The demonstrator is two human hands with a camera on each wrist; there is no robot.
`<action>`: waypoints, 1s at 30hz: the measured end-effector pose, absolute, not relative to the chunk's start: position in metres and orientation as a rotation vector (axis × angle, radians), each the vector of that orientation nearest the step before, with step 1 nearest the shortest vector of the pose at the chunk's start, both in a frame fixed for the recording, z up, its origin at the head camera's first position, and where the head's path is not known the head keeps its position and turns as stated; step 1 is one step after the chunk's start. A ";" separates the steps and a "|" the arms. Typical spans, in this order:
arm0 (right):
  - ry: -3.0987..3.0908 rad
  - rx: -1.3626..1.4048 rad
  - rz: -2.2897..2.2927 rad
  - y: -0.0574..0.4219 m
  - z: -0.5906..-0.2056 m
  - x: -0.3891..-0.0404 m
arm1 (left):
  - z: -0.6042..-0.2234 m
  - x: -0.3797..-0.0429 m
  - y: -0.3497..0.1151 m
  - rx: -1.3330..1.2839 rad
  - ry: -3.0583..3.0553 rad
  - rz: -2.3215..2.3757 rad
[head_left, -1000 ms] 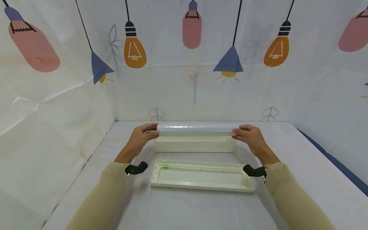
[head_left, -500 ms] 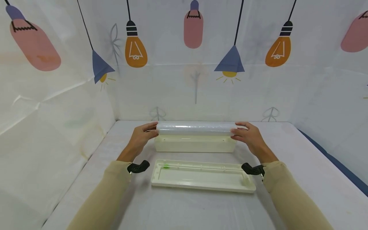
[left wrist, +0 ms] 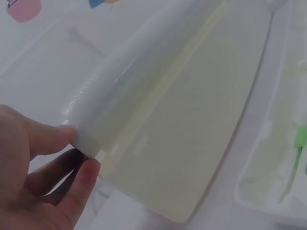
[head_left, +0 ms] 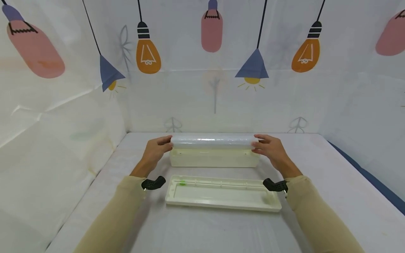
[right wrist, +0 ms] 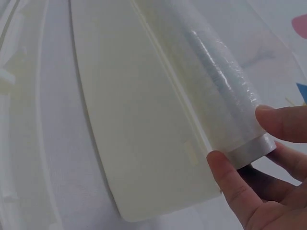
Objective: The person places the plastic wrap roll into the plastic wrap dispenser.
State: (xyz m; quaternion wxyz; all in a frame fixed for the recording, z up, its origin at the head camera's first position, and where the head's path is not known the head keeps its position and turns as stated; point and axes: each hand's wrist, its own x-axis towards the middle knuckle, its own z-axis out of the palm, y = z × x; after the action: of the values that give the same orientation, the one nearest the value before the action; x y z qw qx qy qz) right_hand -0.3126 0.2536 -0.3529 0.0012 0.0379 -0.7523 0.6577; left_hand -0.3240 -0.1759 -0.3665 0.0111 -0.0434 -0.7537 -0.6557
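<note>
A roll of cling film (head_left: 212,140) lies lengthwise at the top of a long cream plastic box (head_left: 215,160), seen in the head view. My left hand (head_left: 154,151) holds its left end; the left wrist view has the thumb (left wrist: 53,138) and fingers curled about that end. At the other end, my right hand (head_left: 271,150) grips the roll, its thumb (right wrist: 283,120) above and fingers around the pale core end (right wrist: 252,149) in the right wrist view. The roll hides the inside of the box.
In front of the box, a cream lid (head_left: 218,196) lies inner side up, with a slim rail and a small green slider (head_left: 182,183) along its far side. A printed white sheet (head_left: 190,98) rises behind the table (head_left: 215,232) and along both sides.
The roll has shifted slightly left over the box. My right hand has moved a little left with it, while the box and lid have stayed in place.
</note>
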 end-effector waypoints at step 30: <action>-2.420 0.090 1.968 0.251 -0.357 -0.315 | -0.353 -0.328 -0.173 -0.163 -2.614 -1.673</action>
State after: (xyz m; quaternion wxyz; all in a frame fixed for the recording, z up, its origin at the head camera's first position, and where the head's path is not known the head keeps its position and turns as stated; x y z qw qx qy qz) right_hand -0.3145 0.2510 -0.3565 0.0106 0.0288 -0.7755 0.6306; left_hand -0.3283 -0.1727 -0.3535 0.0171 -0.0523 -0.8410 -0.5382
